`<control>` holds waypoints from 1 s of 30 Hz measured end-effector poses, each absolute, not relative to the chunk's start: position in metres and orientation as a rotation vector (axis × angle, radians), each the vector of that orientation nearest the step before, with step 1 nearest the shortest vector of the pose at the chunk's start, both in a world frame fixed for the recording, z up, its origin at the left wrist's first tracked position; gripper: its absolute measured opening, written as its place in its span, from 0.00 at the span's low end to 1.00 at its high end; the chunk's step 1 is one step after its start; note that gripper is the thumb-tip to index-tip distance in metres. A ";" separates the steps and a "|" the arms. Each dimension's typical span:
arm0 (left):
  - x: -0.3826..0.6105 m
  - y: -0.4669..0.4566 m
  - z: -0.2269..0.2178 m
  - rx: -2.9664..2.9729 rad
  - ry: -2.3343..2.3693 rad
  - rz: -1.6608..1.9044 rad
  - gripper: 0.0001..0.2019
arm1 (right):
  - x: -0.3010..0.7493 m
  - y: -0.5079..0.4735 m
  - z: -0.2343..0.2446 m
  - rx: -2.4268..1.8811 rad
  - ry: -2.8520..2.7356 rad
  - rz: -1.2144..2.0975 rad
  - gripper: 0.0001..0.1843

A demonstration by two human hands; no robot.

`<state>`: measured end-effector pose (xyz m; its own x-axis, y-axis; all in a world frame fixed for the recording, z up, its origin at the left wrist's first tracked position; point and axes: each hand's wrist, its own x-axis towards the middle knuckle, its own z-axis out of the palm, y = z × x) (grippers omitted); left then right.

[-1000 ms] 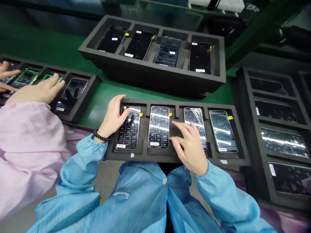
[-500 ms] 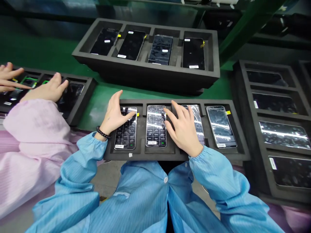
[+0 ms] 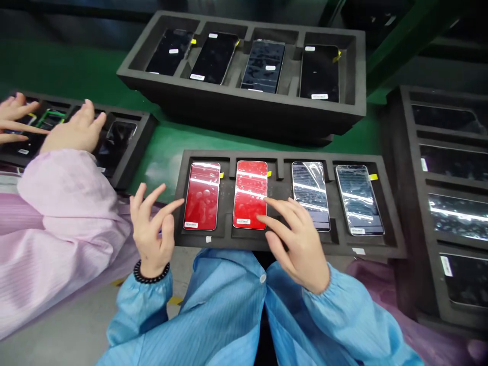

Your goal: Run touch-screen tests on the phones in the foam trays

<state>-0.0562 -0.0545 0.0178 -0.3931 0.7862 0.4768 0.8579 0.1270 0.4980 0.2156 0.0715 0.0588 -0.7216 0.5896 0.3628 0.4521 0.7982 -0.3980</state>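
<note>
A dark foam tray (image 3: 290, 243) lies in front of me with several phones in its slots. The two left phones, the first (image 3: 202, 195) and the second (image 3: 250, 193), show full red screens. The two right phones, the third (image 3: 310, 194) and the fourth (image 3: 359, 199), show grey screens under film. My right hand (image 3: 297, 239) hovers open with spread fingers, its fingertips at the lower right corner of the second red phone. My left hand (image 3: 152, 231) is raised off the tray's left edge, fingers loosely apart, holding nothing; a black bead bracelet circles the wrist.
A second foam tray (image 3: 244, 107) with several dark phones sits behind on the green belt (image 3: 160, 152). A stack of trays (image 3: 450, 203) stands at the right. At the left, a co-worker in a pink sleeve (image 3: 64, 203) has both hands on another phone tray (image 3: 129, 152).
The two left phone screens turned from dark keypad grids to solid red. My left hand lifted off the first phone and pulled back left. My right hand drew back toward the tray's near edge.
</note>
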 end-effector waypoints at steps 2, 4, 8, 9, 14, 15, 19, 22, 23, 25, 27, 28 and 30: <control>-0.047 -0.073 -0.001 -1.570 -2.184 -1.098 0.21 | 0.212 0.068 0.045 -0.691 -2.558 0.317 0.17; -0.043 -0.086 -0.017 -1.558 -2.156 -1.031 0.23 | 0.210 0.067 0.035 -0.637 -2.590 0.264 0.17; -0.046 -0.099 -0.028 -1.695 -2.230 -0.907 0.29 | 0.210 0.068 0.030 -0.641 -2.648 0.248 0.19; -0.047 -0.100 -0.028 -1.718 -2.239 -0.911 0.29 | 0.209 0.068 0.031 -0.650 -2.678 0.240 0.22; -0.056 -0.101 -0.027 -1.831 -2.272 -0.854 0.27 | 0.207 0.067 0.034 -0.567 -2.823 0.192 0.23; -0.057 -0.101 -0.027 -1.826 -2.268 -0.846 0.28 | 0.207 0.067 0.033 -0.554 -2.837 0.187 0.22; -0.059 -0.102 -0.028 -1.852 -2.210 -0.867 0.30 | 0.207 0.067 0.032 -0.564 -2.843 0.186 0.26; -0.058 -0.103 -0.029 -1.910 -2.214 -0.876 0.29 | 0.206 0.067 0.032 -0.556 -2.854 0.187 0.25; -0.058 -0.103 -0.029 -1.889 -2.211 -0.918 0.30 | 0.206 0.067 0.032 -0.555 -2.856 0.188 0.25; -0.058 -0.104 -0.031 -1.865 -2.196 -0.965 0.30 | 0.206 0.067 0.032 -0.565 -2.855 0.190 0.28; -0.058 -0.105 -0.033 -1.904 -2.210 -0.911 0.29 | 0.206 0.067 0.032 -0.565 -2.865 0.190 0.28; -0.059 -0.106 -0.034 -1.914 -2.237 -0.868 0.29 | 0.206 0.067 0.032 -0.563 -2.875 0.189 0.27; -0.060 -0.107 -0.036 -1.859 -2.287 -0.862 0.31 | 0.206 0.067 0.032 -0.552 -2.889 0.185 0.26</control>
<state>-0.0596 -0.1074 -0.0364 -0.2654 0.8808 0.3921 0.9205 0.1106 0.3748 0.2059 0.0670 0.0316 -0.9115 0.3762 0.1665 0.3519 0.9226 -0.1579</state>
